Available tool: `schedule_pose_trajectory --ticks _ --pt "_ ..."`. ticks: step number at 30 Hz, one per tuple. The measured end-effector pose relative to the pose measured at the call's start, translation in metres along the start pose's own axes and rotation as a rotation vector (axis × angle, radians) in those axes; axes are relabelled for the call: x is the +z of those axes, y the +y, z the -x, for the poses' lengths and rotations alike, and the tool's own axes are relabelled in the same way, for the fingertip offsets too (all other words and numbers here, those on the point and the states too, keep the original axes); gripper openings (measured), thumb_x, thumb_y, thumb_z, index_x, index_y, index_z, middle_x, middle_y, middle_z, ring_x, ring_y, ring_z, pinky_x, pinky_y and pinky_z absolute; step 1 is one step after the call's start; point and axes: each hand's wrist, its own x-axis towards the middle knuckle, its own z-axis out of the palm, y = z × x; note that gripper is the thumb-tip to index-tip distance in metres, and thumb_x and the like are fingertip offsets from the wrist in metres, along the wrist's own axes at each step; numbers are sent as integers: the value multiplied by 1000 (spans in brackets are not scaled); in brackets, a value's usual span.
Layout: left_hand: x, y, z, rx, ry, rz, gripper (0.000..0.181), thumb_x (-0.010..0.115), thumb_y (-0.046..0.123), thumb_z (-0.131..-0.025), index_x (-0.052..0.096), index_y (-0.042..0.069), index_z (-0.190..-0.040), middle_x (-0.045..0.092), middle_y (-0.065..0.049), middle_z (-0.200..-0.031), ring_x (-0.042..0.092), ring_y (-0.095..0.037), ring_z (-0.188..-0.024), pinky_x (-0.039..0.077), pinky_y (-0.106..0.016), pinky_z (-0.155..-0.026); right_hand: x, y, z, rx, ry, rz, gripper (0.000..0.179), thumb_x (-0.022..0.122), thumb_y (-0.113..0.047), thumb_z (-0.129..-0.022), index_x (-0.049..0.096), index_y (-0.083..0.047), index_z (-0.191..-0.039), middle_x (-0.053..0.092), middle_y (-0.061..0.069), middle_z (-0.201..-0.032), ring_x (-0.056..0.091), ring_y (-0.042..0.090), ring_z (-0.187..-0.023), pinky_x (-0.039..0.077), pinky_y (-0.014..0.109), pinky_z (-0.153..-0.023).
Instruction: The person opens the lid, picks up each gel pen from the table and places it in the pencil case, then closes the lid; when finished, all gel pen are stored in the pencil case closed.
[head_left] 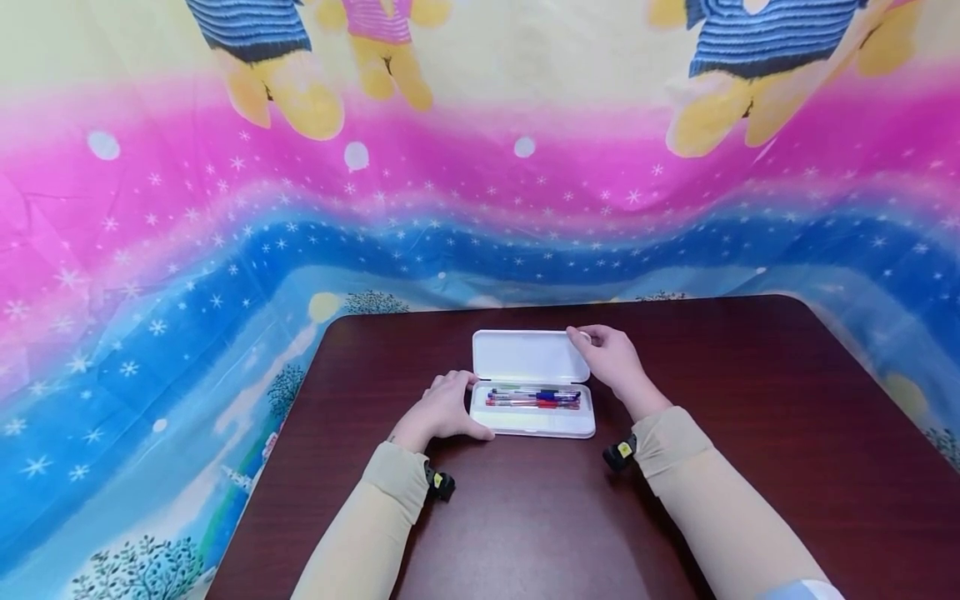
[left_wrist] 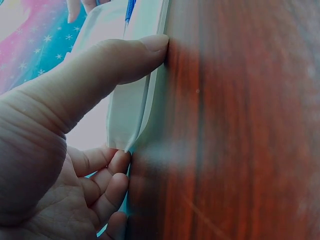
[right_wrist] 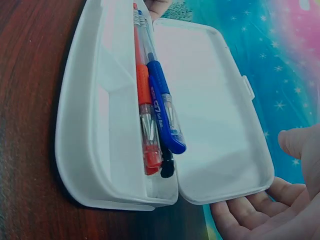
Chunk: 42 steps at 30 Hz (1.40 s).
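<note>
A white plastic pencil case (head_left: 532, 429) lies open on the table, its hinged lid (head_left: 525, 354) swung back. Several gel pens (head_left: 536, 400), blue, red and black, lie side by side inside along the hinge side. My left hand (head_left: 444, 407) holds the left end of the case. In the left wrist view its thumb (left_wrist: 135, 60) rests across the front edge, while the fingers (left_wrist: 107, 175) curl at the end wall. My right hand (head_left: 611, 360) is at the lid's right end. Its fingers (right_wrist: 245, 212) touch the lid's edge from behind, and the thumb (right_wrist: 295, 142) stands apart from it.
The dark reddish-brown table (head_left: 750, 467) has rounded far corners. Behind it hangs a patterned cloth (head_left: 480, 200) in pink and blue, reaching down past the table's left side. A black wrist camera (head_left: 619, 454) sits at the right cuff and another (head_left: 441, 482) at the left.
</note>
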Motion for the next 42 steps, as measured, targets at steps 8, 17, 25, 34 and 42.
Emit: schedule_pose_trajectory --ticks 8,17,25,34,42 --pt "1 -1 -1 -9 -2 4 103 101 55 -68 57 12 -150 65 -7 -138 53 -29 -130 47 -53 -115 2 -1 4 -49 55 70 61 62 -56 -109 72 -4 -139 71 24 -141 65 38 -122 57 54 -104" --pt "3 -1 -2 -18 -1 14 106 101 55 -67 56 10 -152 64 -10 -142 52 -32 -134 46 -54 -118 7 -5 25 -187 52 206 47 65 -50 -109 78 -12 -134 79 17 -133 72 38 -124 58 59 -107" --pt "4 -2 -3 -22 0 -26 107 100 57 -67 55 9 -152 63 -12 -141 52 -35 -134 46 -56 -118 16 -3 59 -446 40 411 36 70 -36 -109 80 -14 -135 81 11 -132 76 34 -126 60 58 -107" --pt "2 -3 -2 3 1 -24 104 100 54 -68 56 9 -151 64 -12 -140 53 -34 -130 47 -54 -115 27 0 83 -589 -30 595 42 79 -32 -102 78 -11 -138 79 11 -138 76 32 -128 60 54 -107" --pt "6 -4 -5 2 3 -22 107 101 56 -65 56 11 -152 64 -11 -143 54 -33 -130 49 -54 -112 35 2 94 -639 -44 666 41 86 -26 -96 80 -6 -132 79 16 -135 77 33 -125 63 52 -103"
